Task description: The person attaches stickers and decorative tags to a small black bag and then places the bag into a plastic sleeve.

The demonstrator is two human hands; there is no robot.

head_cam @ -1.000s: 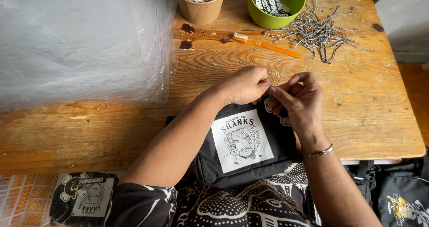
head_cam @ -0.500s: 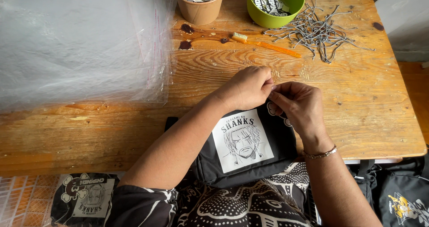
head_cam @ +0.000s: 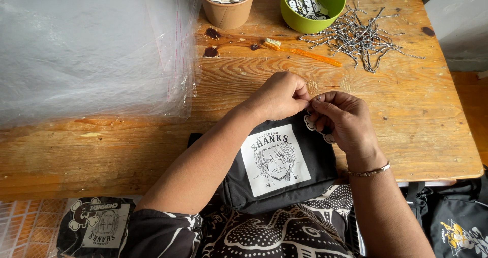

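A small black pouch bag (head_cam: 277,166) with a white printed portrait patch lies on my lap, its top edge against the wooden table (head_cam: 417,121). My left hand (head_cam: 279,96) is closed at the bag's upper edge, fingertips pinching something small. My right hand (head_cam: 343,121), with a thin bracelet on the wrist, meets it fingertip to fingertip and holds a small black-and-white tag at the bag's top right corner. What sits between the fingertips is too small to make out.
A pile of metal ball chains (head_cam: 358,34) lies at the back right. A green bowl of tags (head_cam: 312,4), a brown paper cup of round pieces (head_cam: 227,1) and an orange toothbrush (head_cam: 300,51) stand behind. Clear plastic sleeves (head_cam: 86,50) cover the left. More black bags (head_cam: 457,222) sit low right and a packed black bag (head_cam: 94,225) low left.
My hands have drawn closer together over the bag's top edge, and the right hand has shifted a little towards me and to the left. The bag has stayed in place.
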